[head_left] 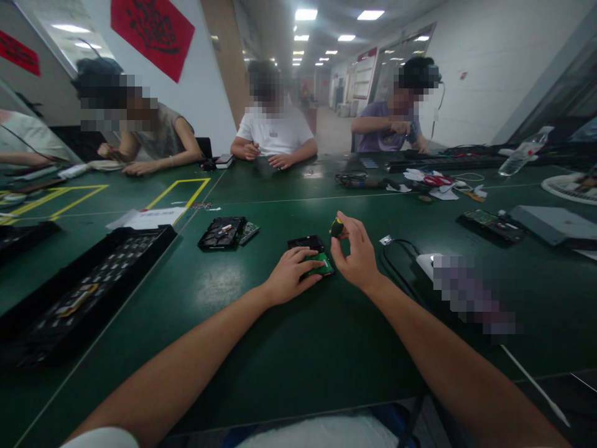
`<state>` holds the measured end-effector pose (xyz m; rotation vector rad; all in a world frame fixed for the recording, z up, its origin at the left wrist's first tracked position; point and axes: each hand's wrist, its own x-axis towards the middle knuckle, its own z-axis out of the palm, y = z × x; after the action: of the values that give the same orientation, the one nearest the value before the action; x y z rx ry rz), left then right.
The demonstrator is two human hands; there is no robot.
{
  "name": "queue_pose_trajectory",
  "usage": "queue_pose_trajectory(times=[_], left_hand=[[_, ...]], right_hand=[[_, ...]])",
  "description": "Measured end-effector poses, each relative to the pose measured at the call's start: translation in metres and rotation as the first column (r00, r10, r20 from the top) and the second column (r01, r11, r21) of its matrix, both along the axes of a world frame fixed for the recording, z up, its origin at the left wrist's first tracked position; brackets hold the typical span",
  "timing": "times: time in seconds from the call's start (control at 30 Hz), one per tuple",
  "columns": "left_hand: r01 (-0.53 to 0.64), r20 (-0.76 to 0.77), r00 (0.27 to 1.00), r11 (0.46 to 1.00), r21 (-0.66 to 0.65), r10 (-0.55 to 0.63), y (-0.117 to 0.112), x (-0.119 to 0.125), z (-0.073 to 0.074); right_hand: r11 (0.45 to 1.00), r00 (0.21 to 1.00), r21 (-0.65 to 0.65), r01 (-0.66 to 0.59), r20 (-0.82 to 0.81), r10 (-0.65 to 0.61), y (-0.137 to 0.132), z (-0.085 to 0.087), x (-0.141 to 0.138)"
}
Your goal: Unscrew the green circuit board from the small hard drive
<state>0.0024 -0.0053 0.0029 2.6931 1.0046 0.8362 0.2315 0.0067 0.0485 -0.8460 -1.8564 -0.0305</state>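
Note:
My left hand lies with fingers spread over a small device with a green circuit board. Its fingertips touch the board and the thumb is along the near edge. Just behind the board is a black part, partly covered by the fingers. In my right hand, thumb and fingers pinch a stubby black-and-yellow screwdriver by its handle, upright beside the board's right end. Its shaft cannot be made out. Left of these, a black case lies beside a loose circuit board.
A long black tray stands on the left. On the right are a black cable, a pale blurred-out object, a black device with a board and a grey box. Several people sit across the table, near a plastic bottle.

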Motion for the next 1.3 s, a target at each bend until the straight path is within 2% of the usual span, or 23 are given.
queue_pose_trajectory(times=[1.3], left_hand=[[-0.004,0.006,1.000,1.000,-0.007,0.004,-0.0004,0.0004,0.0012]], right_hand=[[1.000,1.000,-0.019,0.011,-0.014,-0.012,0.0011,-0.0015,0.0016]])
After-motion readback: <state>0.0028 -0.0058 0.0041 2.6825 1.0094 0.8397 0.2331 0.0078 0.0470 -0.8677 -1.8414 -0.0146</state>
